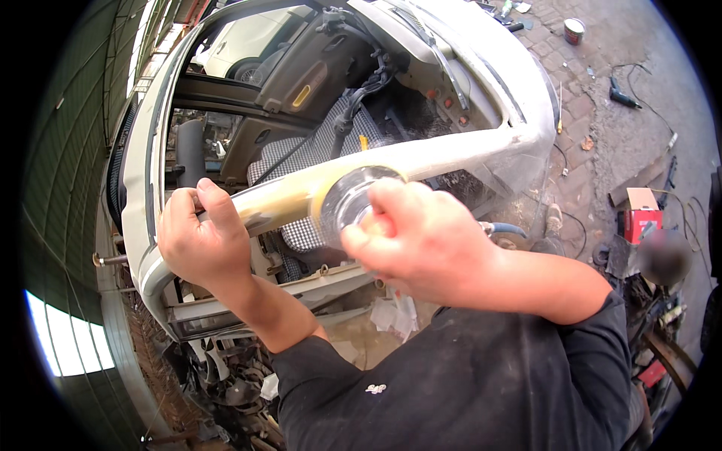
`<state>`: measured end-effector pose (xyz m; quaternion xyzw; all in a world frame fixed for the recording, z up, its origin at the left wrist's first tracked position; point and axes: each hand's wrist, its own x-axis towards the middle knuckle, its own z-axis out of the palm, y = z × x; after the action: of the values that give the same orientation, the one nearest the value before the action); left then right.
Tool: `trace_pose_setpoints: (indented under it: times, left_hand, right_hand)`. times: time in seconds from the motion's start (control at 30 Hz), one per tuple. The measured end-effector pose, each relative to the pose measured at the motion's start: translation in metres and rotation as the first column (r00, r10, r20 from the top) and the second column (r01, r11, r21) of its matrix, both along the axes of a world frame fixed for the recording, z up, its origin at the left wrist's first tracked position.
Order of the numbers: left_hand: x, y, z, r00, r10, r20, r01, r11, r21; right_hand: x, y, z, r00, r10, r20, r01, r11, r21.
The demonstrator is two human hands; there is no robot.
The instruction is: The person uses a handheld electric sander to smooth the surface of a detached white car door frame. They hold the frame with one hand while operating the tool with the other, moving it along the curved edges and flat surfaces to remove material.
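A car body's windscreen pillar (pixel 444 152) runs across the middle, coated in whitish material with a smooth yellowish patch (pixel 282 197) on its left part. My right hand (pixel 436 237) grips a round disc sander (pixel 347 197), its clear top and yellow rim smeared by motion. The sander's face lies against the yellowish patch. At the left end of the pillar, my left hand (pixel 201 239) is closed around the frame, thumb on top, the fingers mostly hidden. Beside my right forearm shows a blue hose (pixel 502 228); its connection is hidden.
Inside the car is a checkered seat (pixel 301 154). To the right are a red box (pixel 641 220), a corded power tool (pixel 624 98) and a can (pixel 574 31). Jumbled parts (pixel 233 391) lie at lower left. Plastic sheeting (pixel 515 177) hangs by the pillar's right end.
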<state>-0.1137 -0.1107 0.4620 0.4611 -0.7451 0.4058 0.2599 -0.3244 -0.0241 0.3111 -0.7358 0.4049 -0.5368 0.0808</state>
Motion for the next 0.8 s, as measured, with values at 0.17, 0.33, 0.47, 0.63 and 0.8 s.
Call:
trace_pose_setpoints:
  times: [0.17,0.33,0.47,0.63,0.8]
  left_hand:
    - [0.004,0.001,0.001,1.000,0.004,0.014,-0.004,1.000,-0.017]
    - [0.003,0.003,-0.001,1.000,0.021,0.006,-0.021,0.999,-0.029]
    - [0.001,0.003,-0.001,0.999,0.031,-0.012,-0.031,0.999,-0.013]
    - [0.001,0.001,0.000,1.000,0.024,-0.004,-0.024,1.000,-0.003]
    - [0.005,0.001,0.000,1.000,0.018,0.016,-0.018,1.000,-0.002]
  right_hand:
    - [-0.033,0.006,-0.028,0.986,-0.137,0.097,0.127,0.987,0.103]
    - [-0.124,-0.004,-0.132,0.935,-0.322,0.151,0.258,0.906,0.335]
    - [-0.129,-0.005,-0.138,0.928,-0.342,0.147,0.259,0.877,0.404]
    - [-0.047,0.005,-0.039,0.965,-0.243,0.098,0.206,0.935,0.288]
    - [0.016,0.005,-0.056,0.948,-0.317,0.004,0.314,0.939,-0.138]
